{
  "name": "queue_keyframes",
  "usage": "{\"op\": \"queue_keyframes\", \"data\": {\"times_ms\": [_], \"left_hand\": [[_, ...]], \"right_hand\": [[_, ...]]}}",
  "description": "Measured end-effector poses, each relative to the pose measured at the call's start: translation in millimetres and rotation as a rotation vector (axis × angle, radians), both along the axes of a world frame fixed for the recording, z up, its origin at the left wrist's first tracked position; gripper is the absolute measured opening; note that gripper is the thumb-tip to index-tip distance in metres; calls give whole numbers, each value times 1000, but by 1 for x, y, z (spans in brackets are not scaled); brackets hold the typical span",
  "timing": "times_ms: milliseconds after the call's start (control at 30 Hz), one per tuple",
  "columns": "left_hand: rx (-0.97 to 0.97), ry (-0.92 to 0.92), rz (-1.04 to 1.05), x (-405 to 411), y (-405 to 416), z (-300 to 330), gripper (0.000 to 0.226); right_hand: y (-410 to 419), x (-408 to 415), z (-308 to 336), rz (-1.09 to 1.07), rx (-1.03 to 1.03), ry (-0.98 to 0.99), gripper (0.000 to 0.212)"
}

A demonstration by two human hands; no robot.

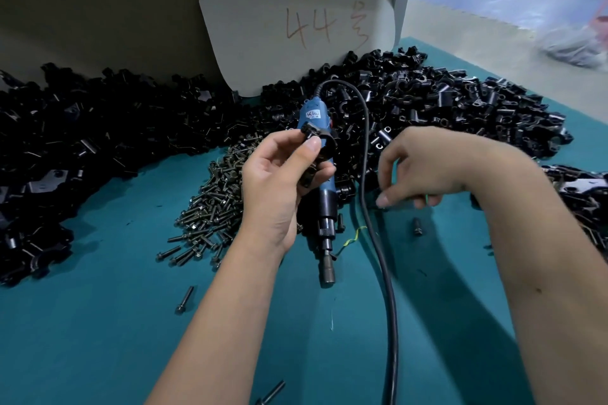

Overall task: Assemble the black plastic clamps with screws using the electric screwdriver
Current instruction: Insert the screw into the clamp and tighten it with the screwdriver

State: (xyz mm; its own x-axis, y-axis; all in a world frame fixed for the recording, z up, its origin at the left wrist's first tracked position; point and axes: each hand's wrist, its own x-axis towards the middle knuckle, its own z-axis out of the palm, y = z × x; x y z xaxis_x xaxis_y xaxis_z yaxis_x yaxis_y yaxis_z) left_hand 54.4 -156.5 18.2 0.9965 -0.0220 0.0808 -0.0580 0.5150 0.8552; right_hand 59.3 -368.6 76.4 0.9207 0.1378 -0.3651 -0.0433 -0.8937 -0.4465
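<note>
Head view: left hand (283, 181) pinches a black plastic clamp (317, 148) above the electric screwdriver (320, 174) lying on the desk (115, 322); right hand (424, 168), fingers curled, reaches down; its grip I cannot tell. Better fetch one screw from the screw pile (214, 204), seating it squarely.

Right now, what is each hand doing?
Left hand: closed, holding a black plastic clamp.
Right hand: fingers curled down at the table; a hold cannot be told.

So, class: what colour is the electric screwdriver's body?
Blue, with a black nose; the head view shows the screwdriver best.
</note>
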Motion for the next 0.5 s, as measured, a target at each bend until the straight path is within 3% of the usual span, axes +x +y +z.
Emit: {"op": "queue_keyframes", "data": {"times_ms": [300,400,500], "left_hand": [[-20,50,10,3,5,-1,8],[30,37,-10,4,6,-2,8],[95,1,-30,3,6,-3,7]], "right_hand": [[1,10,-16,106,-72,-109,17],[-7,12,-9,-6,76,-295,17],[6,14,-9,-102,440,-417,15]]}}
